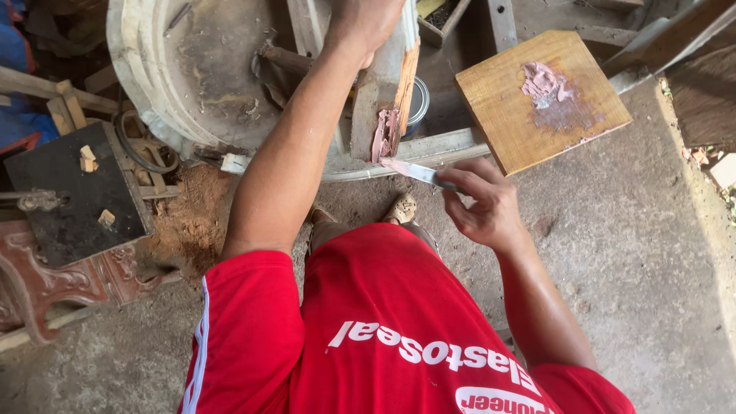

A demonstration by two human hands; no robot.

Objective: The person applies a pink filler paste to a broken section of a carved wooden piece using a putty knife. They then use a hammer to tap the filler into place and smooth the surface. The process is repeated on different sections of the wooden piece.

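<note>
My red shirt (383, 337) filled six o'clock. My right hand (484, 203) pinched the putty knife (414, 172), blade pointing ten o'clock at the upright wood piece (383, 100) my left hand (364, 27) gripped, pink filler (386, 134) nearest.

One head camera is looking steeply down from above the person's red shirt (399, 337), facing forward, sitting close over both arms and taking in the concrete floor (636, 253).
</note>
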